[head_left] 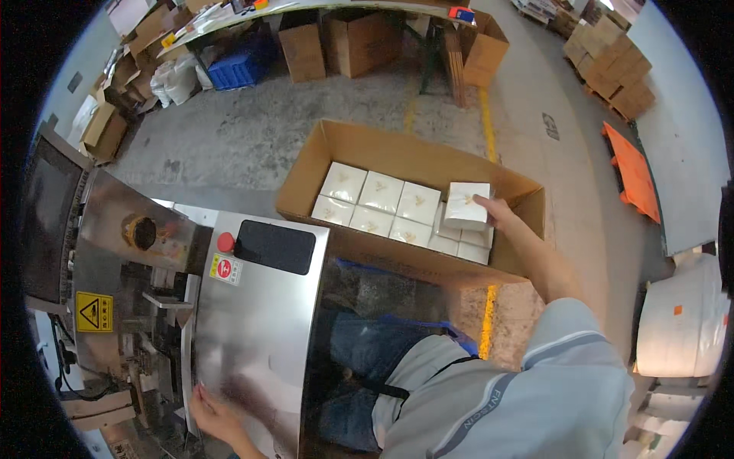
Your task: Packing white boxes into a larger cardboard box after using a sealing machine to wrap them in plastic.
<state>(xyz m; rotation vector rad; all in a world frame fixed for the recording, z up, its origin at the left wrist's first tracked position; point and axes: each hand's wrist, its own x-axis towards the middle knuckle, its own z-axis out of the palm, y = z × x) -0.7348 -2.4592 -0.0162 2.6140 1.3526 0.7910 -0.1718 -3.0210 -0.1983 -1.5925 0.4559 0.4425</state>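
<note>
My right hand point(498, 213) grips a white square pack point(467, 200), thumb on its top near the edge. The pack looks like paper napkins in clear film, with a small gold mark. It is at the right end of an open cardboard box point(413, 144), above other packs. Several like white packs point(381, 191) lie in rows in the box. My left hand point(216, 419) rests at the left edge of a steel machine top point(260, 321), fingers stretched out and holding nothing that I can see.
On the steel top are a black phone point(275, 246) and a red button point(225, 242). Machine parts and a dark screen point(53, 218) stand at the left. A long table point(306, 11) with cartons under it is at the back. An orange pallet point(631, 176) leans by the right wall.
</note>
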